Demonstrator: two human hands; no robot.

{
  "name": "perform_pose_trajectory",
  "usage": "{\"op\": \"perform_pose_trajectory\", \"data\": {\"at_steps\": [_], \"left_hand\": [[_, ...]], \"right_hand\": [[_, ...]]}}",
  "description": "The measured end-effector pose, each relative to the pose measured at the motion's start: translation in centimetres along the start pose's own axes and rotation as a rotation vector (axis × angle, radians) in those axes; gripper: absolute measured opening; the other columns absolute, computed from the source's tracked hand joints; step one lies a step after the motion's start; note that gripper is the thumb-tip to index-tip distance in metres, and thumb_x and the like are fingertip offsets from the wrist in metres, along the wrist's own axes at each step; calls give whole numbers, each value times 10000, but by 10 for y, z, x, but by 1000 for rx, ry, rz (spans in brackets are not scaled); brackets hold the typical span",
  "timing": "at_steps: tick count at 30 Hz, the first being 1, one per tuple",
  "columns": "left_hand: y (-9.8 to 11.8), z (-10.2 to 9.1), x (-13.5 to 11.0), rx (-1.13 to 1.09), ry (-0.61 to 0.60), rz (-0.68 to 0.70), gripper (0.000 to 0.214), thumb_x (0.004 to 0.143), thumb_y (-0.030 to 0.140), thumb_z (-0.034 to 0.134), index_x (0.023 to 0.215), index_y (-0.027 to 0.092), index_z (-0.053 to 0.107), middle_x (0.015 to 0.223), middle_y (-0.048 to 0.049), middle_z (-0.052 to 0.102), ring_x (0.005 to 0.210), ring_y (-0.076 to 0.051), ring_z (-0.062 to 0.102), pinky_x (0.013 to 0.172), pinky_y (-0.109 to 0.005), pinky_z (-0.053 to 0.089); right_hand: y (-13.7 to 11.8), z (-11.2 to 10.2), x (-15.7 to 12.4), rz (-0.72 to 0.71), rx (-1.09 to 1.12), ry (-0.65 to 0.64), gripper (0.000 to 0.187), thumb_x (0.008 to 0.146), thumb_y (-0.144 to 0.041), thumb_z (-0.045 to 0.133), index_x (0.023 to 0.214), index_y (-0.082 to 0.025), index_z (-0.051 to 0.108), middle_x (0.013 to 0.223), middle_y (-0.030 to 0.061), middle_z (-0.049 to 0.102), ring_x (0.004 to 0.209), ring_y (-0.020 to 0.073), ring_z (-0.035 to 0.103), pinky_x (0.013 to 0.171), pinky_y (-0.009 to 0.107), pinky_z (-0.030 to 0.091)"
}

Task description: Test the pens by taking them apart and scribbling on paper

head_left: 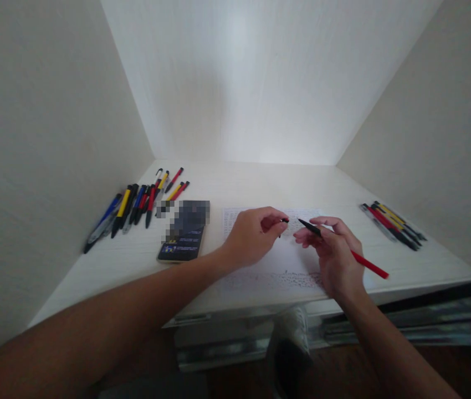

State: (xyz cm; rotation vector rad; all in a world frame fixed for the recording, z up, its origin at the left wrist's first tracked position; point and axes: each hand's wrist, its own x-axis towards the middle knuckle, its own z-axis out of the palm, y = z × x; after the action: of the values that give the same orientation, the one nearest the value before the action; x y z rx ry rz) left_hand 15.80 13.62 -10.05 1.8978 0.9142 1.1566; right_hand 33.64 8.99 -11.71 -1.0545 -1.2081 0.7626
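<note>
My right hand (341,257) grips a red pen (370,266), its black tip slanting up and left toward my other hand. The middle part of the barrel is hidden by my fingers. Between thumb and forefinger, my left hand (250,235) pinches a small black piece (285,220), perhaps a pen part; it is too small to name for sure. A narrow gap separates the pen tip from that piece. Both hands are above a sheet of paper (256,274) covered in part with small handwriting or marks.
A phone (188,244) with a lit, partly blurred screen lies left of the paper. Beyond it, several pens (126,202) in mixed colours rest by the left wall. Another small group of pens (391,221) lies at right. Below the front edge shows a greyish shoe (289,332).
</note>
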Motion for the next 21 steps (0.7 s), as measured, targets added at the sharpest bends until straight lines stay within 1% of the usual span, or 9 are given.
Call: {"op": "perform_pose_trajectory", "data": {"at_steps": [2, 4, 7, 9, 10, 13, 17, 19, 21], "left_hand": [[3, 1, 1, -149, -29, -107, 131, 863, 196, 666, 961, 119, 709, 804, -53, 736, 675, -117, 657, 657, -262, 540], [5, 2, 2, -274, -48, -162, 136, 848, 182, 685, 963, 109, 692, 766, -45, 728, 629, -105, 653, 633, -249, 550], [10, 1, 2, -327, -48, -156, 150, 836, 181, 702, 969, 113, 693, 763, -40, 731, 624, -102, 661, 649, -249, 571], [15, -1, 1, -309, -28, -132, 139, 834, 187, 708, 954, 118, 700, 768, -39, 736, 640, -107, 669, 670, -258, 583], [17, -2, 1, -296, -14, -123, 127, 834, 187, 709, 942, 122, 703, 769, -37, 738, 648, -110, 673, 679, -262, 587], [25, -5, 0, -263, 19, -100, 96, 836, 183, 704, 919, 135, 712, 768, -30, 742, 671, -119, 682, 704, -274, 598], [30, -8, -2, -245, 57, -83, 121, 840, 201, 699, 947, 148, 724, 765, -23, 743, 681, -130, 687, 718, -289, 606], [31, -8, -2, -232, 63, -84, 136, 845, 206, 693, 963, 146, 727, 765, -24, 744, 689, -134, 690, 727, -294, 610], [31, -9, -2, -223, 56, -82, 138, 849, 206, 690, 964, 140, 729, 761, -26, 745, 694, -137, 694, 730, -294, 614]], "right_hand": [[0, -2, -2, -32, -42, 33, 95, 902, -298, 594, 952, -224, 561, 787, 55, 722, 710, 206, 666, 677, 363, 502], [-1, -4, -4, -98, -190, 69, 113, 891, -306, 639, 948, -224, 587, 841, 58, 718, 721, 198, 650, 690, 363, 501], [-8, -7, -5, -314, -515, 33, 121, 919, -308, 624, 989, -219, 665, 935, 75, 691, 851, 219, 639, 784, 391, 494], [-16, -10, -6, -432, -681, -21, 158, 959, -318, 560, 925, -216, 675, 900, 80, 650, 877, 232, 611, 805, 400, 470], [-20, -11, -7, -449, -738, -40, 212, 977, -334, 523, 867, -212, 656, 856, 79, 624, 843, 230, 595, 778, 395, 458], [-34, -14, -12, -312, -843, -169, 389, 1018, -427, 423, 710, -218, 538, 690, 45, 563, 653, 196, 527, 625, 353, 380], [-46, -13, -19, -50, -802, -496, 484, 1036, -492, 371, 658, -217, 499, 620, 19, 594, 578, 174, 516, 564, 334, 312], [-47, -12, -21, 2, -768, -567, 487, 1037, -494, 373, 659, -213, 499, 651, 22, 626, 590, 171, 530, 570, 331, 320], [-47, -11, -23, 25, -754, -583, 490, 1038, -494, 371, 661, -209, 500, 660, 23, 632, 587, 165, 523, 568, 328, 318]]}}
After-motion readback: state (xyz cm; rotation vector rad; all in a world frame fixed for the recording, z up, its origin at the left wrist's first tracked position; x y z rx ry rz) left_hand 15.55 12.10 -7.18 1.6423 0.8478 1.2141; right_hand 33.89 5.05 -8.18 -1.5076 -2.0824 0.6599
